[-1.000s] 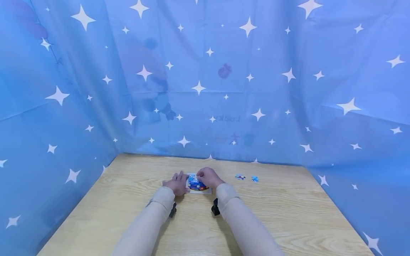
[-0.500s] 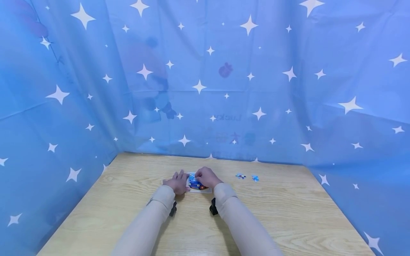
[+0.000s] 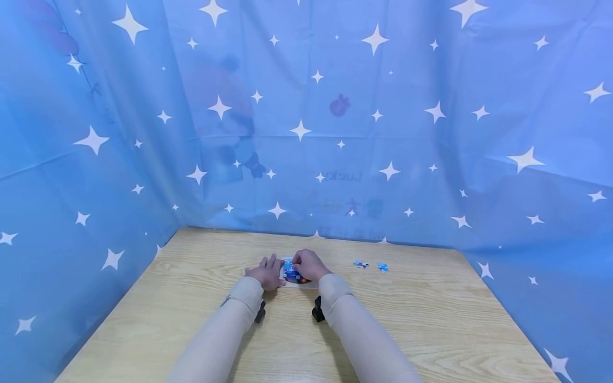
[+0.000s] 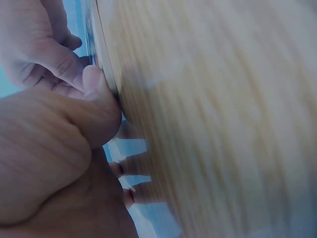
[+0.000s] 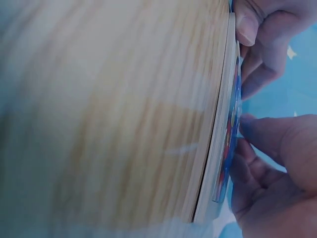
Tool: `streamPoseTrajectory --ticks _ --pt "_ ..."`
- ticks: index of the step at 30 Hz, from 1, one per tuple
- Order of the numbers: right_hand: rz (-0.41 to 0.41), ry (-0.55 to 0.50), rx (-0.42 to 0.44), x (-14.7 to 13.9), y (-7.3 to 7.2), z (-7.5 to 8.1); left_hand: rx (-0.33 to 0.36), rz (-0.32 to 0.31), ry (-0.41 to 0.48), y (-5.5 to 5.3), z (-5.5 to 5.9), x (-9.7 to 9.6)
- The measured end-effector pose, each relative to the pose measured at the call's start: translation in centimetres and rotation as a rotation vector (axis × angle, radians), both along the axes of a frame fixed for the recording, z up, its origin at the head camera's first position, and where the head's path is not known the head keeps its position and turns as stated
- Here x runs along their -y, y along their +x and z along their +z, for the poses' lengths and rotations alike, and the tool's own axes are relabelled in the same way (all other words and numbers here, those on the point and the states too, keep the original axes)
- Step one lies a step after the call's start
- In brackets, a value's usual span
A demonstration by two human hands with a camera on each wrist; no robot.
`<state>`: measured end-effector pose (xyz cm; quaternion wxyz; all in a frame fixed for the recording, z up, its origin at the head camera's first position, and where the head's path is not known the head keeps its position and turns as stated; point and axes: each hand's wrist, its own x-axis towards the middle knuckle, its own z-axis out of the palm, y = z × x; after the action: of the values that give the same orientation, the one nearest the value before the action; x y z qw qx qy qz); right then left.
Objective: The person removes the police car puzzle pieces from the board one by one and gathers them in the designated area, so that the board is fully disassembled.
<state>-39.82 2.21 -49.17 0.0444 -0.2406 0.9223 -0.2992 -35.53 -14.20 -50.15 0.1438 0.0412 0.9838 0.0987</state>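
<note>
A small puzzle board (image 3: pixel 308 286) with a blue cartoon vehicle picture (image 3: pixel 290 273) lies on the table. My left hand (image 3: pixel 267 273) rests at its left edge, fingers spread and fairly straight, with the thumb (image 4: pixel 94 82) against the board's near corner. Over the board's upper right part, my right hand (image 3: pixel 311 265) has thumb and fingers brought together at the picture, pinching a puzzle piece that they mostly cover. In the right wrist view, the right thumb (image 5: pixel 265 134) meets the picture side of the board. Much of the picture's right half is hidden.
Two loose puzzle pieces lie right of the board: a multicoloured piece (image 3: pixel 361 264) and a light blue piece (image 3: pixel 382 267). The wooden table (image 3: pixel 431 319) ends at a blue star-patterned curtain (image 3: pixel 306 106) at the back and sides.
The right hand has shifted slightly left and settled lower over the picture, covering the pale piece that showed at its fingertips. The left hand keeps its place.
</note>
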Motion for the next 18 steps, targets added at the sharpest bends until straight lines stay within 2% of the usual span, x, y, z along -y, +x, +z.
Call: streamPoseTrajectory --ticks 4,11,14,18 --pt "-0.007 -0.021 0.007 0.2 -0.2 -0.3 0.014 -0.001 -0.020 0.2 0.3 -0.1" --pt "-0.006 -0.053 0.002 0.6 -0.3 -0.2 0.014 -0.006 -0.022 -0.3 -0.3 0.1" --pt "-0.015 -0.050 0.005 0.8 -0.2 -0.2 0.022 -0.011 -0.028 0.1 0.4 -0.1" --pt "-0.032 -0.056 0.028 1.0 0.0 -0.3 0.026 -0.009 -0.014 1.3 1.9 -0.3"
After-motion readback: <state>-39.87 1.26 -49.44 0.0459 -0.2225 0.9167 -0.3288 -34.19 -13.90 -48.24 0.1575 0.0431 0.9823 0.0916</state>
